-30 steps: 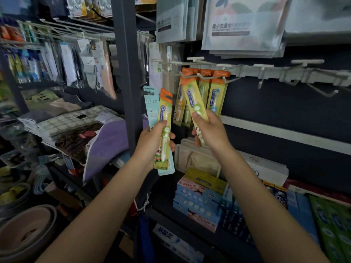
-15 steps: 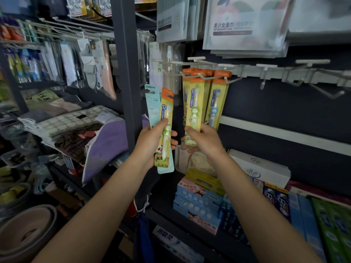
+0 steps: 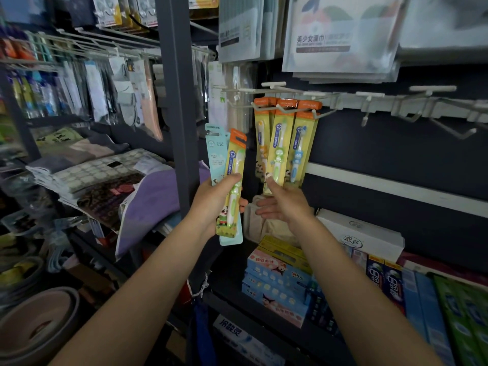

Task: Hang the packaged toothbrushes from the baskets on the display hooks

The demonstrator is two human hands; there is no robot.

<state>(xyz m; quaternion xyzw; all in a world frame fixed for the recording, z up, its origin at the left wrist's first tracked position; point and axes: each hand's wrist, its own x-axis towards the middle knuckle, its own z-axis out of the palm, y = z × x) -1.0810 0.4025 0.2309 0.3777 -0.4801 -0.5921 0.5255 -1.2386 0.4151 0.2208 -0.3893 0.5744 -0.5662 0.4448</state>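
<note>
Since a second ago our right hand (image 3: 284,204) has let go of the green-brush pack (image 3: 278,151), which now hangs on the display hook (image 3: 295,110) between two others, and the hand has dropped just below it. We see the dark back panel (image 3: 396,154) of the shelving, with a white rail of hooks (image 3: 422,107) running across it, most of them bare to the right. Below, on the shelf (image 3: 264,310), lie stacked boxes (image 3: 277,283) of toothpaste and a white box (image 3: 361,233). Three yellow, orange-topped toothbrush packs hang side by side on the hook: the orange-brush pack (image 3: 261,143) at left, the green one in the middle, the blue-brush pack (image 3: 299,151) at right. Our right hand is open, its fingers (image 3: 264,210) loosely spread and pointing left, the thumb tip touching the lower edge of the green-brush pack. Our left hand (image 3: 214,202) grips two packs upright, fingers curled round them: a yellow held pack (image 3: 233,180) in front and a pale teal pack (image 3: 217,151) behind it.
</note>
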